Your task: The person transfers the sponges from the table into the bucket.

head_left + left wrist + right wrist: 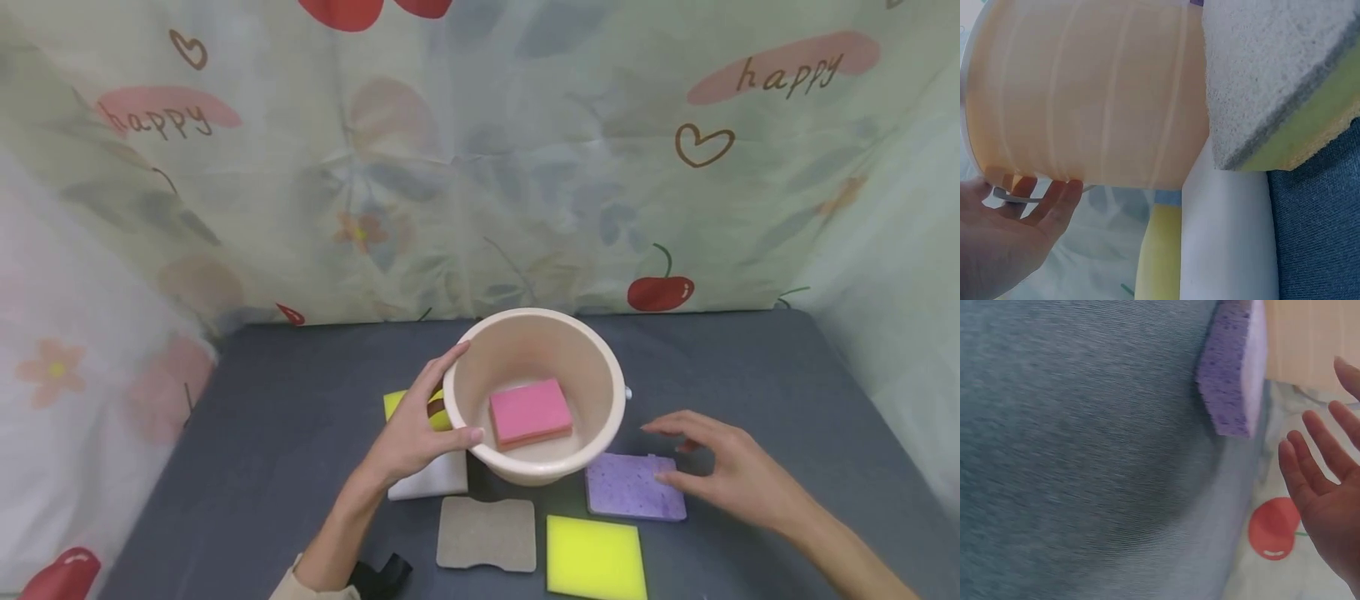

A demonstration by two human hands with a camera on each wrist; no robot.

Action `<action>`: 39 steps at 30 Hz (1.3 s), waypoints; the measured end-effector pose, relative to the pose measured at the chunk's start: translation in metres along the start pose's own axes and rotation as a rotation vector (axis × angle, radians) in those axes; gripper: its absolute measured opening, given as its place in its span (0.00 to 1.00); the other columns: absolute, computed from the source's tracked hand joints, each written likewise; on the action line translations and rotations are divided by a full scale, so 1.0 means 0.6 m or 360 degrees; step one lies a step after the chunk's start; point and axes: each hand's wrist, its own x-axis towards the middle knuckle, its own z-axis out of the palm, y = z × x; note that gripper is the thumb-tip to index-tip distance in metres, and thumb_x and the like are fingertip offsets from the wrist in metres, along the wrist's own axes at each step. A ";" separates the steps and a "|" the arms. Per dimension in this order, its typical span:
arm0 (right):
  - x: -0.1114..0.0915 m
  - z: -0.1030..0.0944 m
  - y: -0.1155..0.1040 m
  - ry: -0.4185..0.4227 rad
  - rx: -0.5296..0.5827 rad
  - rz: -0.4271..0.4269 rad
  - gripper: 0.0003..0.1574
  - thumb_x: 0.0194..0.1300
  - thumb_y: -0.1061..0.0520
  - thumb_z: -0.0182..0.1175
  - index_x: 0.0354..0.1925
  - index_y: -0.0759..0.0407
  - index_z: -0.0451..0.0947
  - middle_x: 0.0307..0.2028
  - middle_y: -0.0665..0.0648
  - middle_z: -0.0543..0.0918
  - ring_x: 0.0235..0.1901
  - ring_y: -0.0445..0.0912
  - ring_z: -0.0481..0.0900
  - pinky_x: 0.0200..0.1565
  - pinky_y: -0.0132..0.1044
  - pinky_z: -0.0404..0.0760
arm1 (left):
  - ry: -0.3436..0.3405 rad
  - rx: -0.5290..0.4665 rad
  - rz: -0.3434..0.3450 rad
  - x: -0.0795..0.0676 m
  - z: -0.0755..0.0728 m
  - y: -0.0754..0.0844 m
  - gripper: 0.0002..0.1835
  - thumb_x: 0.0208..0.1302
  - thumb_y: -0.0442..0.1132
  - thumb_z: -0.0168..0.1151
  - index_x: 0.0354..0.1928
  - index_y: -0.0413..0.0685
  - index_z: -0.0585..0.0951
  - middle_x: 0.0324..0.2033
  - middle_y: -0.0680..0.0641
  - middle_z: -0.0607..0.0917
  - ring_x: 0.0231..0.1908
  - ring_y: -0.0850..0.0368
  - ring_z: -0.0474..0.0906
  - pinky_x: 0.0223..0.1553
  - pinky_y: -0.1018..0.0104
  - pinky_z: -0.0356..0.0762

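Note:
My left hand (412, 429) holds a cream bucket (534, 467) by the left of its rim, the thumb at the near side. In the left wrist view its fingertips lie against the ribbed bucket wall (1091, 94). A pink sponge (531, 411) lies inside on the bucket's bottom. To the right of the bucket, my right hand (731, 467) is spread, thumb apart from the fingers, beside a purple speckled sponge (633, 487). Nothing is in its grasp. The right wrist view shows this palm (1341, 512) apart from the purple sponge (1235, 375).
In front of the bucket lie a grey scouring sponge (486, 535) with a yellow-green layer and a bright yellow sponge (596, 557). A white block (431, 479) and another yellow item (393, 403) sit left, partly hidden. A patterned curtain (480, 208) hangs behind the dark table (262, 467).

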 end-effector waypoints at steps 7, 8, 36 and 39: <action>-0.023 0.019 0.017 0.0005 -0.0021 0.0065 0.36 0.46 0.43 0.70 0.55 0.37 0.72 0.50 0.40 0.75 0.49 0.37 0.73 0.44 0.28 0.75 | 0.0000 0.0005 0.0008 0.005 0.004 0.000 0.48 0.46 0.30 0.69 0.69 0.48 0.54 0.59 0.36 0.61 0.57 0.37 0.63 0.52 0.42 0.66; -0.025 0.022 0.020 0.0002 -0.0024 0.0079 0.36 0.45 0.43 0.70 0.55 0.37 0.72 0.50 0.40 0.75 0.49 0.37 0.72 0.45 0.27 0.74 | -0.0002 0.0006 0.0011 0.005 0.005 0.000 0.48 0.46 0.30 0.69 0.69 0.48 0.54 0.59 0.36 0.61 0.57 0.37 0.63 0.52 0.42 0.66; -0.039 0.076 0.039 -0.0110 -0.0237 0.0087 0.48 0.36 0.35 0.72 0.58 0.42 0.70 0.52 0.40 0.72 0.50 0.38 0.65 0.49 0.35 0.66 | -0.0014 0.0009 -0.0069 0.005 -0.002 0.005 0.46 0.49 0.34 0.68 0.69 0.52 0.54 0.59 0.38 0.61 0.59 0.41 0.61 0.53 0.45 0.66; -0.036 0.077 0.041 -0.0091 -0.0244 0.0048 0.47 0.36 0.39 0.74 0.57 0.43 0.71 0.51 0.41 0.73 0.50 0.39 0.66 0.50 0.33 0.64 | -0.0013 -0.0011 -0.0061 0.005 -0.002 0.002 0.46 0.49 0.33 0.68 0.69 0.51 0.54 0.59 0.37 0.61 0.59 0.39 0.61 0.53 0.43 0.65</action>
